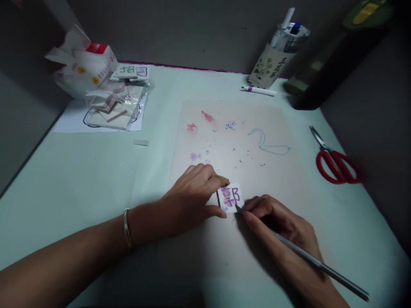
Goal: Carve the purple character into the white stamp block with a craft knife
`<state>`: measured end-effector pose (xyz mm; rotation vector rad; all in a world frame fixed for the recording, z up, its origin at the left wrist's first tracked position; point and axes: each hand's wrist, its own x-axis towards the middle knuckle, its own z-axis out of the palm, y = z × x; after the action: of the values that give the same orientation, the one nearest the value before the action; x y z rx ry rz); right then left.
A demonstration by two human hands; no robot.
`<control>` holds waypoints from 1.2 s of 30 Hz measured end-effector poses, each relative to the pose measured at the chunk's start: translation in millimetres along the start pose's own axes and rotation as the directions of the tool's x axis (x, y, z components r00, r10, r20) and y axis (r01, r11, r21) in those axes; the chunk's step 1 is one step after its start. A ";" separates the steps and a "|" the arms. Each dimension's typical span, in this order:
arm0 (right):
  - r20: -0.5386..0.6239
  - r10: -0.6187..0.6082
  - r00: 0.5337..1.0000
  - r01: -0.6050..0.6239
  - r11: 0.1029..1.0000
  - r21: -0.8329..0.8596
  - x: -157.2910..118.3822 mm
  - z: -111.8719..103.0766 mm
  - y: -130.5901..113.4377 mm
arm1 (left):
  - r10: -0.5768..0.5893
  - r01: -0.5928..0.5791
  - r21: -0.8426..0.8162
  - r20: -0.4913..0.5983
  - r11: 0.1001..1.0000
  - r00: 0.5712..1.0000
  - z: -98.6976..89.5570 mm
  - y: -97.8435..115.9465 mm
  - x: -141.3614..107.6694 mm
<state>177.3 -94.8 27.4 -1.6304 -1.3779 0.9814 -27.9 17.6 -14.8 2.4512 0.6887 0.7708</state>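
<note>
A small white carving block [239,194] bears a purple Chinese character with reddish smudges. My left hand [195,192] grips it from the left, thumb at the lower edge and fingers at the upper one. A tan covering [224,181] shows at one of its fingertips. In my right hand [285,226] is a slim craft knife [321,264] with a long grey metal handle, held like a pen. Its dark pointed tip meets the block near the lower edge of the character. Beneath both hands lies a pale sheet of paper [205,256].
Red-handled scissors [337,167] lie at right. A pen cup [272,60], a purple-banded marker [259,91] and a dark bottle [337,60] are at the back right. Bagged blocks [112,111] and a white plastic bag [83,68] sit back left. Small shavings dot the paper.
</note>
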 end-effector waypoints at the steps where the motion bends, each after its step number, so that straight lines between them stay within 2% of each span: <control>1: 0.002 0.003 1.000 -0.003 1.000 0.002 0.0 0.1 0.4 | -0.001 0.001 0.002 0.000 1.000 1.000 0.3 0.0 0.0; 9: 0.023 0.018 1.000 -0.018 1.000 0.019 -1.4 -0.3 0.5 | -0.002 0.002 0.013 0.014 1.000 1.000 -0.4 1.1 -0.1; 20: -0.007 -0.018 1.000 0.018 0.999 0.044 -1.3 3.2 1.7 | -0.005 0.005 0.008 0.000 1.000 1.000 0.1 2.1 0.9; 25: -0.057 -0.010 0.998 0.012 0.999 0.037 -3.3 7.1 3.1 | 0.015 -0.014 0.027 -0.017 1.000 1.000 0.0 2.3 0.5; 30: -0.124 -0.016 0.992 0.016 1.000 -0.006 -4.4 10.9 2.7 | 0.009 -0.005 0.115 -0.034 0.993 0.999 -1.7 7.1 3.4; 36: -0.176 -0.028 0.984 0.019 0.998 -0.052 -4.5 13.2 3.8 | -0.007 0.010 0.190 -0.015 0.982 1.000 -2.9 12.1 8.6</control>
<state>166.2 -98.7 18.9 -1.6912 -1.3073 0.7747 -19.7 14.3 -2.6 2.6135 0.8114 0.7500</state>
